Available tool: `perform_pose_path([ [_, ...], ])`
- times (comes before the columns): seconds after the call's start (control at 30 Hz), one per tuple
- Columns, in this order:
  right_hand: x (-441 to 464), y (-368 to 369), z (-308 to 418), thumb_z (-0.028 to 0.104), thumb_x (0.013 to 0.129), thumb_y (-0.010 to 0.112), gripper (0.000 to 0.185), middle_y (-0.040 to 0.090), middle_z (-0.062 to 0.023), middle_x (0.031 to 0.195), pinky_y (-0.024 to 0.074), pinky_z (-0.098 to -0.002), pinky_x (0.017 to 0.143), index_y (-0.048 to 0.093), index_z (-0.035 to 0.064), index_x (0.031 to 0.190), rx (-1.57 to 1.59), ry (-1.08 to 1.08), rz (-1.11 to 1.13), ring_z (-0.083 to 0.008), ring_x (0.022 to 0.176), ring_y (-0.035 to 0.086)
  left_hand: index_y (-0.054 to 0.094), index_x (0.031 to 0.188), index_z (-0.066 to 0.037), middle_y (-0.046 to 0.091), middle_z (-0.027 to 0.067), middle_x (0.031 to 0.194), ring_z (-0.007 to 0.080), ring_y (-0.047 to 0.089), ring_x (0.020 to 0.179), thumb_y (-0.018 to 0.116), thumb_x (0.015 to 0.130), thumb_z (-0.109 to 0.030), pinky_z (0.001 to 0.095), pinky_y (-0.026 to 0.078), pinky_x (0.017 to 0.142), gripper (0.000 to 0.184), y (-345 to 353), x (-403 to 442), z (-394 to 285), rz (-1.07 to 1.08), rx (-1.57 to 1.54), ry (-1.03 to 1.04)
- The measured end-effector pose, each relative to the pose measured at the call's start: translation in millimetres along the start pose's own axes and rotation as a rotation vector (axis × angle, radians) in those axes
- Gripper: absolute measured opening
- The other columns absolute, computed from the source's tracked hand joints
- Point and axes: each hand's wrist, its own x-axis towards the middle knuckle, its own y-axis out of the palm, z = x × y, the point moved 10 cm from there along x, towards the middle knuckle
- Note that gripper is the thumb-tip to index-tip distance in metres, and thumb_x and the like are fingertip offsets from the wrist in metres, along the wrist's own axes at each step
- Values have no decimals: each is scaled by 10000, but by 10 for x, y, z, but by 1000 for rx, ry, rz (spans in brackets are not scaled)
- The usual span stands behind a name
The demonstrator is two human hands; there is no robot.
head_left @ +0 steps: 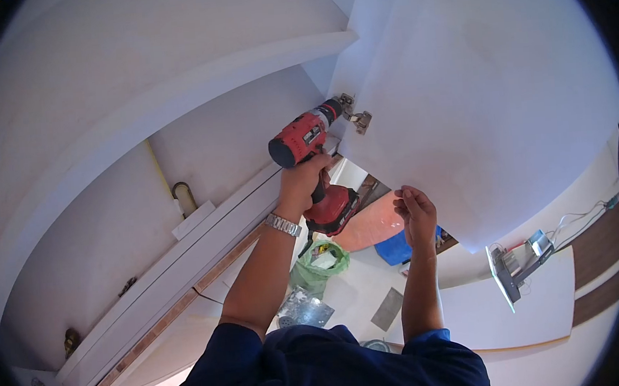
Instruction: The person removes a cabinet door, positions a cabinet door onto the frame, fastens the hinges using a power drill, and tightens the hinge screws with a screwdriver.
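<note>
A red and black cordless drill [299, 142] is in my left hand [304, 182], whose fingers wrap round its grip. The drill's front end meets a metal hinge [346, 104] on the white cabinet's side, and the hinge's other part [362, 121] sits on the large white door panel [490, 101]. My right hand [417, 214] is raised by the lower edge of the door, with thumb and fingertips pinched together. Whatever lies between those fingertips is too small to make out. A metal watch is on my left wrist.
White shelf boards [185, 266] run along the left, with a bent dark hook-like item [183, 196] and small metal fittings. Below are a green bag [318, 268], an orange surface [369, 225] and a blue object [396, 248]. A wired device [509, 272] stands at right.
</note>
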Motion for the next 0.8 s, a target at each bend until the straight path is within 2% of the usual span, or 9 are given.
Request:
perform_pose_path([
  [0.23,-17,94,-3,146,959,623,197,702,-77,962,510,-260,690,648,10,1100,6,6,21,-134,780,649,613,807,-50,590,46,638,153,563,475,672,818,-114,301,470,459,88,-4,-35,-79,-51,76,44],
  [0.33,2,83,19,171,939,660,231,708,-77,966,513,-274,718,660,15,1110,16,-11,39,-134,802,652,608,805,-46,587,47,630,155,565,473,671,820,-118,302,474,458,97,10,-50,-73,-68,63,41],
  [0.43,10,72,43,147,959,623,191,703,-76,975,509,-254,688,653,15,1095,27,-20,41,-130,781,650,602,803,-44,587,48,631,156,568,475,663,822,-114,301,477,458,94,-1,-53,-58,-74,46,25],
  [0.53,7,57,89,152,960,625,206,699,-71,1000,506,-259,709,647,17,1114,7,-25,23,-126,805,642,603,810,-44,585,48,631,156,568,474,659,822,-111,300,478,457,89,0,-57,-68,-82,47,26],
  [0.8,108,17,110,189,954,640,279,654,-31,1143,486,-295,813,617,54,1197,0,-41,-29,-135,971,602,598,816,-44,582,50,635,158,564,475,670,832,-115,303,477,456,102,8,-55,-93,-48,46,52],
])
